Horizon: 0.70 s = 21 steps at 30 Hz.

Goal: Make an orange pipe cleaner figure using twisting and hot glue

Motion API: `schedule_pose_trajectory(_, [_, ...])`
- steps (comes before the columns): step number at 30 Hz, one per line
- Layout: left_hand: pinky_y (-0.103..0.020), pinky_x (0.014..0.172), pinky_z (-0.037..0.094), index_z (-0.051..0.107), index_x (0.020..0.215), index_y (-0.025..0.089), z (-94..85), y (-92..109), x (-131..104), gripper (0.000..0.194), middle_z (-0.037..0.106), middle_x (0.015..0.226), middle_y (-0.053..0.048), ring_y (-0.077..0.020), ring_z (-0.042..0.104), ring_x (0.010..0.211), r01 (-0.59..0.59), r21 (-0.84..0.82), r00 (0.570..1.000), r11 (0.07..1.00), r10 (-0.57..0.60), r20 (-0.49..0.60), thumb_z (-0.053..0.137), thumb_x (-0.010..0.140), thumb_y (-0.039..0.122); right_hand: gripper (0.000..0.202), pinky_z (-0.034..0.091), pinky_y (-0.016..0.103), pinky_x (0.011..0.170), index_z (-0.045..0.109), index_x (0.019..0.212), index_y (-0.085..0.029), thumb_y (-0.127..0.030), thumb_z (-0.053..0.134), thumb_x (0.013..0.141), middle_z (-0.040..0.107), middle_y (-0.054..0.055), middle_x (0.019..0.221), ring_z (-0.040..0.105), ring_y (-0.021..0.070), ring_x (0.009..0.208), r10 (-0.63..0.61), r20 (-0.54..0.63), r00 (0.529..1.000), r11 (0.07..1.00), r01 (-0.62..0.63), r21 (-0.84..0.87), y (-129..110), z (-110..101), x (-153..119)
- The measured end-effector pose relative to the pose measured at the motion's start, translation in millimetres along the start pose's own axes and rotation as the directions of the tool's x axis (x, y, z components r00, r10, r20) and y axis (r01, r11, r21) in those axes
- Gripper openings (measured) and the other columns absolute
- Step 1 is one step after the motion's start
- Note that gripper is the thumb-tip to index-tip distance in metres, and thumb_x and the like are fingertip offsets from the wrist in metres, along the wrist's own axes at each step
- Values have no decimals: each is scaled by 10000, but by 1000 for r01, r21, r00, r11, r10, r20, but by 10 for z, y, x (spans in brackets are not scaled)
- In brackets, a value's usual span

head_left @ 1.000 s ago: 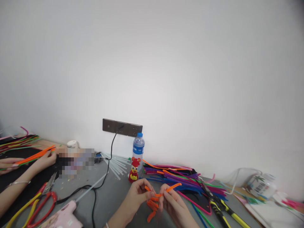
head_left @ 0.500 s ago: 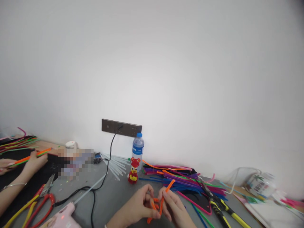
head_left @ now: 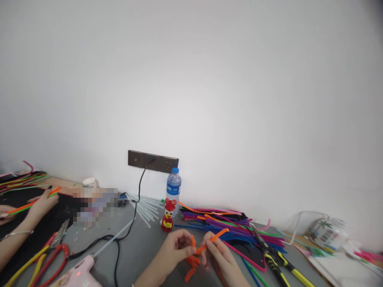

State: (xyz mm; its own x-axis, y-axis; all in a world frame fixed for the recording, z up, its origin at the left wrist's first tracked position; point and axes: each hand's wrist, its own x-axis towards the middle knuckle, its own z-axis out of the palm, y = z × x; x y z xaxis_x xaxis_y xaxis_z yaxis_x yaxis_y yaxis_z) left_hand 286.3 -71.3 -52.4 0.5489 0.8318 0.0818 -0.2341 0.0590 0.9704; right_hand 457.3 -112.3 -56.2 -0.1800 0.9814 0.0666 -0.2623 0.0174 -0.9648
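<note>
Near the front of the grey table, my left hand (head_left: 178, 251) is closed around bent orange pipe cleaners (head_left: 193, 261), pinching them between thumb and fingers. Beside it my right hand (head_left: 216, 252) pinches an orange strand whose free end sticks out up and to the right. Between the two hands the strands cross, and part of them is hidden by my fingers. Just beyond my left hand stands a small red and yellow figure (head_left: 168, 217) with round ears, in front of a water bottle (head_left: 174, 186) with a blue cap.
A pile of coloured pipe cleaners (head_left: 215, 221) and yellow-black pliers (head_left: 277, 259) lie right. On the left are a pink glue gun (head_left: 82, 273), red-yellow pliers (head_left: 55, 249), a black cable (head_left: 119, 251) and glue sticks (head_left: 146, 209). A co-worker's hands (head_left: 42, 205) hold pipe cleaners.
The orange strand in my right hand has swung from steep to a flatter slant, its tip now further right. The co-worker's hands and strands have shifted slightly left.
</note>
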Motion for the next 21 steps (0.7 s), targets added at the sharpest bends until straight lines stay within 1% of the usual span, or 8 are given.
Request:
schedule_pose_trajectory(2, [-227,625,370,633,760,145,-38,13,16,297,619,699,-3,-139,532,659,-38,118,996,992,47,-76,762,688,403,405,362,246,534,508,800,-206,-603,583,832,572,-19,568,494,135,526,-25,-10,1000,1000,25,14,22,-16,19])
schedule_pose_trajectory(4, [-239,630,373,687,791,151,-67,13,16,168,663,743,-24,-160,546,681,-43,317,986,948,91,-139,704,736,309,393,318,231,507,481,758,-212,-583,578,846,476,-58,541,409,109,489,-72,-83,994,997,71,-13,21,-36,32])
schedule_pose_trajectory(6, [-261,677,388,728,816,169,-74,11,-2,109,697,798,-44,-187,568,734,-44,506,978,862,140,-154,650,759,219,424,245,217,475,414,682,-221,-558,635,815,344,-95,527,282,84,460,-128,-167,978,990,117,-77,2,-58,40])
schedule_pose_trajectory(8, [-281,733,394,747,830,188,-55,17,-34,139,709,825,-55,-212,582,792,-63,610,977,790,175,-126,620,772,191,487,213,217,473,349,631,-229,-544,698,760,283,-102,544,229,83,478,-161,-212,964,980,131,-152,-18,-77,46])
schedule_pose_trajectory(13, [-277,736,394,711,965,201,40,55,-91,253,718,820,-39,-227,595,822,-97,640,989,762,148,-26,721,716,242,516,241,231,495,360,593,-232,-610,694,701,324,-79,564,285,108,519,-201,-216,955,925,112,-363,44,-78,77])
schedule_pose_trajectory(14, [-271,723,393,706,945,196,53,59,-89,251,716,807,-35,-221,599,804,-98,645,991,758,137,-11,734,697,228,509,253,235,504,369,587,-229,-606,690,704,335,-73,571,304,114,527,-215,-211,954,907,115,-405,75,-68,83])
schedule_pose_trajectory(17, [-252,681,382,686,809,177,65,57,-68,91,693,755,-26,-196,596,742,-89,689,990,719,140,-18,659,724,157,482,281,245,530,375,590,-228,-578,678,723,356,-63,589,336,126,551,-224,-173,959,865,114,-489,147,-30,87])
schedule_pose_trajectory(21, [-237,667,369,645,764,173,58,55,-73,91,661,737,-14,-176,586,729,-90,710,985,698,169,-41,567,768,128,456,276,245,529,353,620,-233,-558,638,766,331,-70,607,313,121,550,-213,-126,969,853,121,-508,145,-4,67])
